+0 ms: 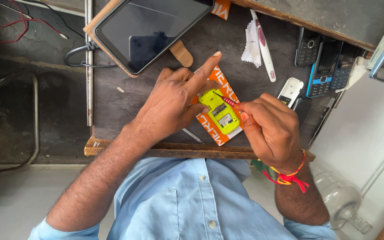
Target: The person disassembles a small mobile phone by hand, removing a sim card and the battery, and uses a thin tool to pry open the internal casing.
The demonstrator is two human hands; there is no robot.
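Observation:
A small yellow-green phone body (pixel 221 113) lies open-backed on an orange and white card (pixel 221 134) on the dark worktop. My left hand (pixel 174 100) presses the phone's near end with the thumb, index finger raised and pointing away. My right hand (pixel 272 129) pinches a thin red-handled screwdriver (pixel 228 101), its tip touching the phone's upper part. A red and yellow thread is tied around my right wrist.
A dark tablet (pixel 150 29) leans at the back left with a cable (pixel 78 55) beside it. A white pen-like tool (pixel 263 44), a white phone cover (pixel 290 91) and several keypad phones (pixel 325 62) lie at the right. The wooden table edge (pixel 178 150) runs below my hands.

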